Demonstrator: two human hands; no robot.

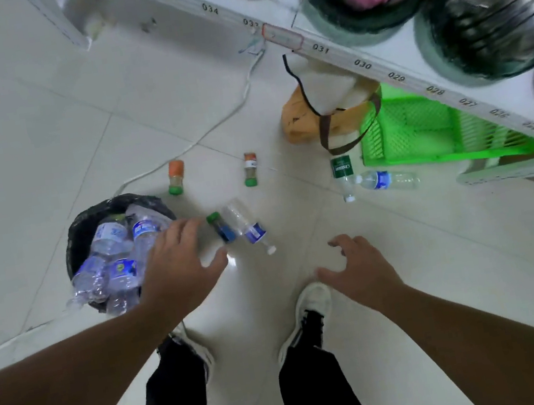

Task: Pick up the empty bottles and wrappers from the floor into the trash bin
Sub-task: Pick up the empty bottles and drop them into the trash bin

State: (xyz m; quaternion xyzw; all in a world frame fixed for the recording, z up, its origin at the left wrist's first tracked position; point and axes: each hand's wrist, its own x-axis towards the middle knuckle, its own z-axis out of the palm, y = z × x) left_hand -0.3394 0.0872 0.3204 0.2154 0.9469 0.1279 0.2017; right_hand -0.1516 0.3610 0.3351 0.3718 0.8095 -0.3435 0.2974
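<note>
A black-lined trash bin (88, 218) at the left holds several clear plastic bottles. My left hand (178, 264) hovers open beside its right rim, fingers spread, close to a small green-capped bottle (221, 228) and a clear blue-labelled bottle (248, 227) lying on the floor. My right hand (361, 264) is open and empty above the floor, lower right of those two. Further back stand two small jars: an orange-topped one (175, 178) and a brown one (250, 169). At the right lie a green-labelled bottle (342, 173) and a blue-labelled bottle (387, 180).
A white shelf edge (363, 65) with numbered tags runs across the upper right, carrying metal bowls. Under it are a green plastic basket (421, 130) and a tan bag (301, 117). A white cable (212, 127) trails over the tiles. My shoes stand below the hands.
</note>
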